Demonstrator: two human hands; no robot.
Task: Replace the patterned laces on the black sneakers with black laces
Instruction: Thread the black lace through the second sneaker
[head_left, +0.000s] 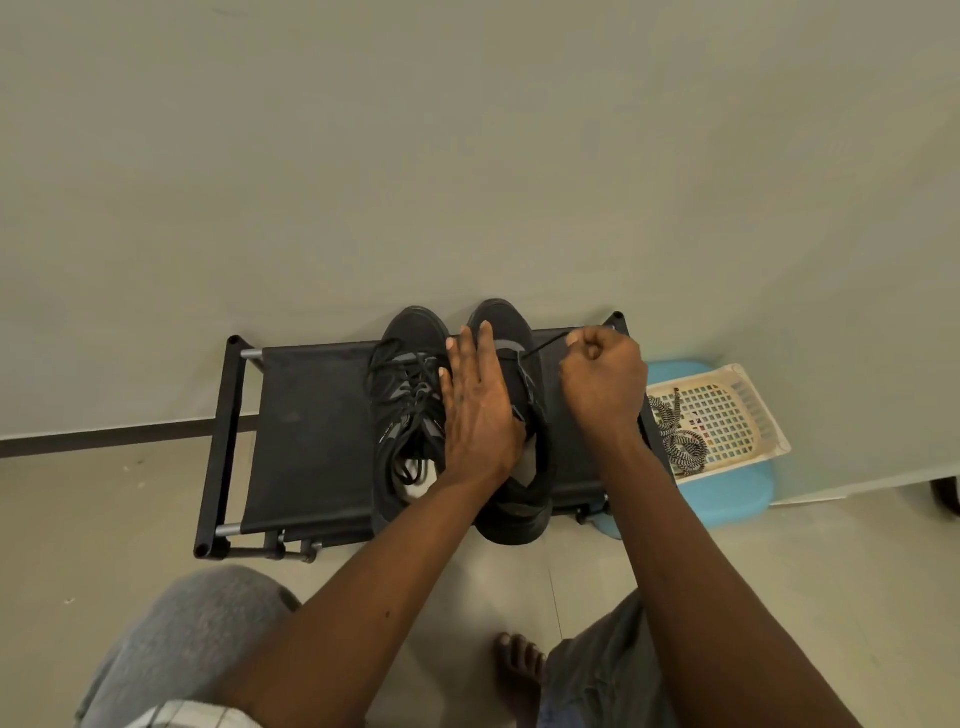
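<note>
Two black sneakers stand side by side on a low black shoe rack (306, 415). The left sneaker (405, 410) is laced with black laces that lie loose over its tongue. My left hand (480, 410) lies flat with straight fingers on the right sneaker (511, 332), covering most of its tongue. My right hand (602, 379) is curled in a fist beside that shoe and grips a black lace (545, 345), stretched taut from the shoe's eyelets to the fist. The black-and-white patterned laces (680, 436) lie in a cream basket at the right.
The cream plastic basket (737, 410) sits on a light blue stool (727, 493) right of the rack. A pale wall stands directly behind the rack. My knees and a bare foot (519, 670) are on the tiled floor in front.
</note>
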